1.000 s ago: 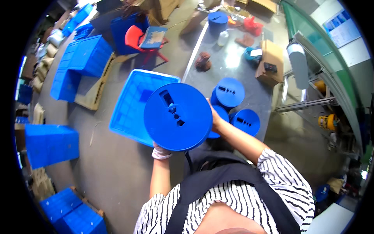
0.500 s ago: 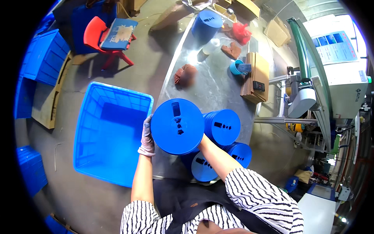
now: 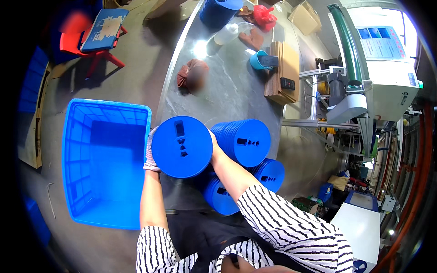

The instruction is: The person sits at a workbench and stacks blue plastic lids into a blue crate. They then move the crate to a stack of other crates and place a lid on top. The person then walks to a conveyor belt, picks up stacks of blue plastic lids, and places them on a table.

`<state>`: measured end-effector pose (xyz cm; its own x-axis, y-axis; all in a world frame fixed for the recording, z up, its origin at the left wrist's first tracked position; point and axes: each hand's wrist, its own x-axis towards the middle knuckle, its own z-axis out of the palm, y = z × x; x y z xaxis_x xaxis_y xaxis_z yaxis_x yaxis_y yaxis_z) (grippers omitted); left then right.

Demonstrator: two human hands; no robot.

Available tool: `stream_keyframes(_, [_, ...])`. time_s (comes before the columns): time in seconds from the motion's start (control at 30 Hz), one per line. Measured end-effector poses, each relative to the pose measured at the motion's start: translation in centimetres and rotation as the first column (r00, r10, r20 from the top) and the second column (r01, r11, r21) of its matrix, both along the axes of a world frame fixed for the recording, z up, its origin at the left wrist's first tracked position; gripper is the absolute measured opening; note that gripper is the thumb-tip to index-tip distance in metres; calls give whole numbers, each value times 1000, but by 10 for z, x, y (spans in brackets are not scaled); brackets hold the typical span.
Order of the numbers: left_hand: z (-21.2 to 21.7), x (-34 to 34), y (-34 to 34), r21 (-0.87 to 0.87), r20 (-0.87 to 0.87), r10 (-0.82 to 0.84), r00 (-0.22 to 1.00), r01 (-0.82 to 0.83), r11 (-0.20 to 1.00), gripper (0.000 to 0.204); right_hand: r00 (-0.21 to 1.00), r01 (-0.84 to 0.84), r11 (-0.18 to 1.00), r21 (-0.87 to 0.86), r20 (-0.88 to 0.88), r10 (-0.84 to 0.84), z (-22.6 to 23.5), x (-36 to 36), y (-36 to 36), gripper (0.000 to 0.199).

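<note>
Since a second ago, the blue spool [image 3: 182, 146] has come down from over the blue crate [image 3: 107, 161] to the metal table's [image 3: 227, 91] near edge. I grip it on both sides: my gloved left hand [image 3: 150, 152] at nine o'clock, my right hand [image 3: 213, 148] at three. More blue spools [image 3: 243, 142] sit just beside it at three to five o'clock. A brown rag [image 3: 193, 75] lies at twelve.

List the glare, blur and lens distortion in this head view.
Head view: glare burns a white spot on the metal table; the brown cloth bundle looks blurred; fisheye bends the blue crate edges and blackens the corners; the blue spool between left hand and right hand is sharp.
</note>
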<state>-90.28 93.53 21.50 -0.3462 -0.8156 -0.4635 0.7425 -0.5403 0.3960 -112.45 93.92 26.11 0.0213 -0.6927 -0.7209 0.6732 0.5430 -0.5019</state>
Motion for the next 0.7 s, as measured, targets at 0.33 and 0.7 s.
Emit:
stream_keyframes(0.33, [0, -20, 0, -24, 120, -178, 977, 182, 983, 44, 971, 187, 967, 170, 120, -209, 52, -20, 29, 63])
stream_keyframes(0.7, [106, -32, 90, 228, 553, -22, 833, -126, 966, 73, 982, 172, 983, -61, 89, -167, 210, -38, 138, 75])
